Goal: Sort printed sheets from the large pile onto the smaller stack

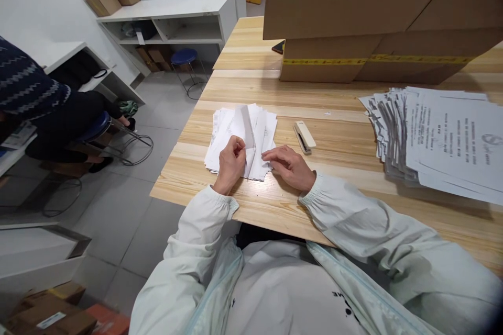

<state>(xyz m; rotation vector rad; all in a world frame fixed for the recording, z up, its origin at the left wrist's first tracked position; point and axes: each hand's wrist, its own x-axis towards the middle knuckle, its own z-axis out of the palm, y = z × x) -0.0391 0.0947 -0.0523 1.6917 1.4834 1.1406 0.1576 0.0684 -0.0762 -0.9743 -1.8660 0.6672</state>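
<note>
Left hand (pixel 231 161) pinching a lifted sheet (pixel 247 126), right hand (pixel 288 166) flat on paper stack (pixel 259 131), print illegible, fingertips partly hidden

The small stack of white printed sheets (pixel 240 138) lies fanned on the pale wooden table's near edge before me — its top sheet (pixel 247 124) is creased and lifted, standing up mid-stack.

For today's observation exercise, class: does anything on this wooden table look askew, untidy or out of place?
Yes. The small pile of white paper slips under the left hand and right hand is splayed unevenly, with one sheet standing up folded. The large stack of printed white sheets at the right is fanned out, its edges misaligned. The cream stapler lies slanted between them.
</note>
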